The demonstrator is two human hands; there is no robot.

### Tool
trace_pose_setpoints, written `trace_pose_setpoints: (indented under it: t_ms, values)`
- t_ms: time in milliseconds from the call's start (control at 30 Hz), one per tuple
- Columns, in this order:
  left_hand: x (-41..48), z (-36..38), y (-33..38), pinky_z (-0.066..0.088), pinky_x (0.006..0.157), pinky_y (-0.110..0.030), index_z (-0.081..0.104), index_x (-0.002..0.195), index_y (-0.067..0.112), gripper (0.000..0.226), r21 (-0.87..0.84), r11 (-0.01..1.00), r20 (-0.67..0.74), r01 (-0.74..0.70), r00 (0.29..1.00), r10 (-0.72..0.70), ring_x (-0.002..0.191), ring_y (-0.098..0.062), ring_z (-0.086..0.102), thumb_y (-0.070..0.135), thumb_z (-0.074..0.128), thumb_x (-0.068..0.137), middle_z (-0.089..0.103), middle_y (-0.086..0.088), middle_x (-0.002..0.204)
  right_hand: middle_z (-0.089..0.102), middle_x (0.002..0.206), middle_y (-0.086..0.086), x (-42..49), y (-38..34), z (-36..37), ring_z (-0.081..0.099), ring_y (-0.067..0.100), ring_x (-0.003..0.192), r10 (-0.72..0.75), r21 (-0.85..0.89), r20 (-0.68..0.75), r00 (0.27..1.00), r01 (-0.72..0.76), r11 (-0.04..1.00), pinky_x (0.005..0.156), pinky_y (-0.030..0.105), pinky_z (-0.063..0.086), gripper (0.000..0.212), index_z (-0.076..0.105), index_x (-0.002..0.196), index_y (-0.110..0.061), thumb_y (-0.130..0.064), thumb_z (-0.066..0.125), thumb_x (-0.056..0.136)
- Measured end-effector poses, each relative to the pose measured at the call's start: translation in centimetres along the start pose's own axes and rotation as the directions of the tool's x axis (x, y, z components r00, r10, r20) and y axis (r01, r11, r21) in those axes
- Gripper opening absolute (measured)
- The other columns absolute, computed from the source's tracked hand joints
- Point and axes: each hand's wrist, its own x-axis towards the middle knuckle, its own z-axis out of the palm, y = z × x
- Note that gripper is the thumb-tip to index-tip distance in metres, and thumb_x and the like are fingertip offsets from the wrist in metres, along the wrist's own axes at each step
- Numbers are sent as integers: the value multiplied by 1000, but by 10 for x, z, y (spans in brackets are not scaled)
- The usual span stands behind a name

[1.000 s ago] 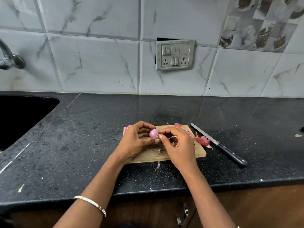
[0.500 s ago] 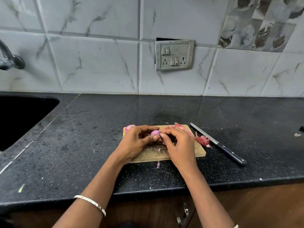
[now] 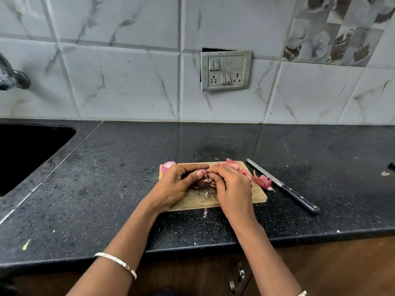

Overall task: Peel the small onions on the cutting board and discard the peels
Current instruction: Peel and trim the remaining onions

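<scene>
A small wooden cutting board (image 3: 258, 196) lies on the black counter. Over its middle, my left hand (image 3: 178, 184) grips a small pink onion (image 3: 202, 172) between thumb and fingers, and most of the onion is hidden. My right hand (image 3: 232, 186) meets it from the right, fingertips pinching at the onion's skin. A second small onion (image 3: 167, 165) sits at the board's far left corner, just behind my left hand. Pink peels (image 3: 261, 180) are heaped along the board's right edge, and more peels (image 3: 232, 163) lie at its far edge.
A black-handled knife (image 3: 284, 187) lies diagonally on the counter right of the board. One peel scrap (image 3: 205, 212) rests on the counter in front of the board. A dark sink (image 3: 25, 154) opens at far left under a tap (image 3: 10, 76). The counter's front edge is near.
Both hands have lowered the onion closer to the board, and my fingers now cover more of it. The second onion at the far left corner has come into view.
</scene>
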Motion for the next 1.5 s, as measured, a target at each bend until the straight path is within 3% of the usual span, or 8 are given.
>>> trace_pose_setpoints:
  t_ms: [367, 600, 733, 800, 1033, 1133, 1333, 1500]
  values:
    - [0, -2, -4, 58, 90, -35, 71, 125, 13, 28, -33, 999, 72, 11, 997, -9, 98, -24, 68, 17, 59, 100, 74, -17, 114, 68, 88, 3, -1, -14, 1, 61, 19, 82, -18, -199, 66, 998, 31, 980, 70, 23, 43, 17, 70, 95, -7, 7, 67, 86]
    - [0, -2, -3, 56, 82, -25, 71, 125, 13, 29, -54, 998, 72, 11, 997, -7, 97, -21, 68, 19, 59, 100, 74, -15, 115, 67, 90, -1, -1, -9, 2, 60, 13, 83, 21, -100, 60, 998, -15, 995, 72, 23, 48, 12, 70, 95, -9, 0, 63, 92]
    - [0, -3, -3, 56, 92, -36, 70, 127, 13, 29, -45, 999, 69, 23, 997, -20, 100, -23, 69, 18, 59, 101, 74, -12, 117, 70, 91, -2, -1, -7, -1, 61, 9, 84, 27, -38, 55, 998, -25, 999, 78, 6, 40, 14, 74, 96, -10, 0, 66, 91]
    - [0, -3, -3, 56, 95, -40, 69, 128, 12, 29, -25, 999, 67, 23, 998, -21, 99, -21, 69, 16, 59, 101, 74, -11, 117, 71, 90, -3, -1, -7, -1, 62, 9, 83, 29, -36, 54, 998, -27, 999, 76, 4, 39, 13, 75, 95, -10, 0, 67, 91]
    - [-1, -1, -1, 56, 95, -31, 69, 126, 9, 28, 4, 1000, 94, -19, 995, 18, 105, -18, 69, 8, 56, 101, 75, -7, 118, 67, 87, 3, -1, -10, -1, 61, 19, 80, -47, -194, 92, 995, 65, 979, 69, 28, 52, 15, 69, 93, -6, 6, 63, 87]
    - [-2, -2, -1, 57, 94, -30, 70, 125, 10, 27, 5, 1000, 96, -27, 995, 26, 103, -19, 69, 8, 56, 102, 75, -9, 117, 63, 89, 3, -1, -15, 1, 57, 18, 82, -58, -301, 131, 990, 96, 949, 68, 22, 44, 22, 64, 94, -8, 10, 66, 82]
    - [-1, -2, -3, 56, 97, -41, 69, 127, 10, 28, -6, 1000, 90, -19, 996, 19, 101, -22, 70, 12, 56, 102, 75, -13, 115, 57, 94, 5, 1, -19, 5, 52, 19, 85, -20, -345, 175, 984, 80, 935, 71, 26, 44, 36, 55, 96, -9, 11, 71, 72]
    - [0, -1, -3, 55, 99, -44, 69, 128, 11, 28, -2, 1000, 63, -2, 998, 2, 102, -23, 70, 13, 56, 102, 75, -14, 114, 56, 94, 5, -2, -21, 8, 53, 19, 84, 11, -330, 157, 988, 42, 943, 71, 28, 47, 30, 53, 98, -10, 6, 69, 79]
